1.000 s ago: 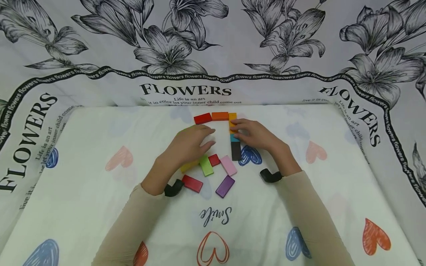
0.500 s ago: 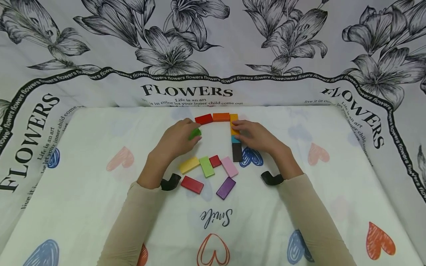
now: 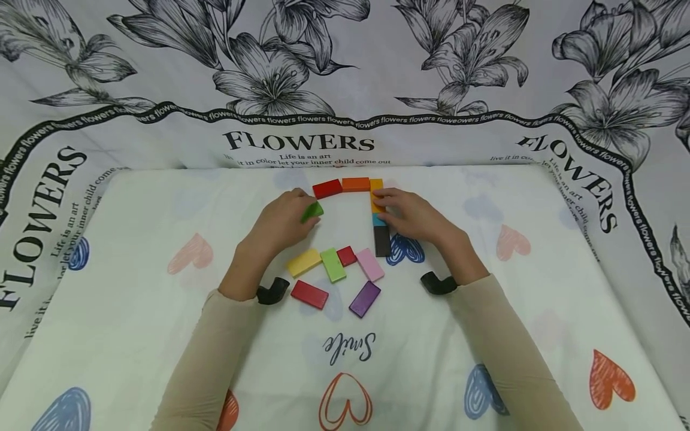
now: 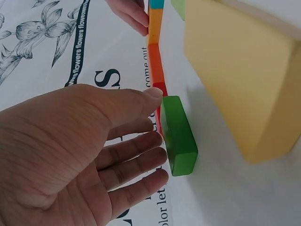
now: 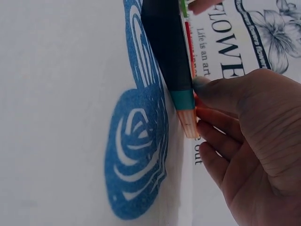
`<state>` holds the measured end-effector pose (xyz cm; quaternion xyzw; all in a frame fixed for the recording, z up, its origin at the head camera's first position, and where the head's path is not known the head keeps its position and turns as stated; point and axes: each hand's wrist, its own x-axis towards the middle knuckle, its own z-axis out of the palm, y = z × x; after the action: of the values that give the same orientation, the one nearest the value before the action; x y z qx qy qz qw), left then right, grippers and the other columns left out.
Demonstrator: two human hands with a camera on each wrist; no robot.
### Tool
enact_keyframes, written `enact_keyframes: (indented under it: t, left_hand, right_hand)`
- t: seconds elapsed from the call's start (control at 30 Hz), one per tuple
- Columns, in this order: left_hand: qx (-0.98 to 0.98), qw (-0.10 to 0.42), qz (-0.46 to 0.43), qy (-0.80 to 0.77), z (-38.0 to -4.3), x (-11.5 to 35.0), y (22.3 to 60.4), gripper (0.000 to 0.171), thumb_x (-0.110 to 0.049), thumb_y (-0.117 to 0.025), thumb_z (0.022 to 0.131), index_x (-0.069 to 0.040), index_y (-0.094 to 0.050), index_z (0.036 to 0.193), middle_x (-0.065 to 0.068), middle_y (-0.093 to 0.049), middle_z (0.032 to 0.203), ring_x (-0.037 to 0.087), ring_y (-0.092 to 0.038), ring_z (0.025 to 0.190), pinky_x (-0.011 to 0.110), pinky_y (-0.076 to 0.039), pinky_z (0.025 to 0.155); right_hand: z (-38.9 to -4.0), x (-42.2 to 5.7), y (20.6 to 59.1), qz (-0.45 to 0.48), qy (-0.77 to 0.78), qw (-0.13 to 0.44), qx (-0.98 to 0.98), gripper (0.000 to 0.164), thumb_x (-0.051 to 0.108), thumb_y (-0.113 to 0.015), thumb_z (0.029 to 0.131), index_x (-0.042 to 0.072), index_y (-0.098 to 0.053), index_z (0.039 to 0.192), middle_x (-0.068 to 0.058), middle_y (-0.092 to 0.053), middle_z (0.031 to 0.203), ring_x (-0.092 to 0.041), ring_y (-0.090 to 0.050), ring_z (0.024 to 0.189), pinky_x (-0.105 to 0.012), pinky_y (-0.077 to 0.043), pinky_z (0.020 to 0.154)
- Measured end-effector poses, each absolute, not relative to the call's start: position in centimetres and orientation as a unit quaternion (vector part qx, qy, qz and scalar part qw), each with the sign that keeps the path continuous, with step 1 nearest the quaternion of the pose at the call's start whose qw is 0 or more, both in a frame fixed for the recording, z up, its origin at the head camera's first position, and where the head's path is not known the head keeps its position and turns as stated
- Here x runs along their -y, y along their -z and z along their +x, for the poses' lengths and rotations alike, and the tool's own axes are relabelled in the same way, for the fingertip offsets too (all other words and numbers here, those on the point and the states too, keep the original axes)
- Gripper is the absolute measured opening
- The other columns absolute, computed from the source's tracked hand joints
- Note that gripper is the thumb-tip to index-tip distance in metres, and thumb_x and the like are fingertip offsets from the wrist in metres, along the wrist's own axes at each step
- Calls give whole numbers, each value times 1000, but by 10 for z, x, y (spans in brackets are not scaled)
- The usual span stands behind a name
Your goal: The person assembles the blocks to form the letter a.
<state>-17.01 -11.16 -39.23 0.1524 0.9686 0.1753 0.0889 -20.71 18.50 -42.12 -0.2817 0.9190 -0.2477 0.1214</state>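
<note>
My left hand (image 3: pixel 283 218) is at a green block (image 3: pixel 312 211). In the left wrist view, its thumb tip and fingertips lie right along one side of that block (image 4: pixel 178 136), fingers loosely extended. My right hand (image 3: pixel 412 212) touches the outer side of a row with relaxed fingers, at an amber block (image 3: pixel 376 187) and a small blue block (image 3: pixel 379 220). A black block (image 3: pixel 382 241) continues the row nearer me. An orange block (image 3: pixel 356 184) and a red block (image 3: pixel 327 188) run from the amber block's far end toward the green one.
Nearer me lie a yellow block (image 3: pixel 304 263), a light green block (image 3: pixel 333 265), a small red block (image 3: pixel 347 256), a pink block (image 3: pixel 370 264), a red block (image 3: pixel 309 294) and a purple block (image 3: pixel 365 299). A printed cloth (image 3: pixel 135 251) covers the table.
My left hand has shifted left from over the blocks, bringing the green block and the whole yellow block into sight. My right hand stays at the row.
</note>
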Motion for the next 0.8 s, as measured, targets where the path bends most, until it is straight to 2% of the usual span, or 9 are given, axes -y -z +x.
enact_keyframes:
  t: [0.17,0.37,0.8]
  left_hand:
    - [-969,84,156,-171,-172,112,397,50,-22,-71,101,0,-61,145,21,-65,138,34,-62,118,48,-56,106]
    - [-969,71,159,-175,-172,109,399,41,-17,-74,99,-2,-68,137,19,-68,130,33,-63,114,46,-58,102]
    - [-970,66,138,-189,-170,108,402,36,-8,-74,97,-3,-71,132,18,-71,122,32,-64,109,45,-59,100]
  right_hand:
    - [-207,-184,421,-282,243,124,-920,48,22,-64,107,4,-58,150,-12,-50,164,-33,-40,158,-52,-35,130]
    - [-207,-184,420,-279,241,121,-922,47,23,-64,107,5,-59,149,-10,-51,164,-32,-40,158,-51,-35,130]
    - [-205,-184,418,-278,243,134,-919,47,23,-62,108,5,-57,151,-10,-49,165,-34,-38,159,-54,-32,131]
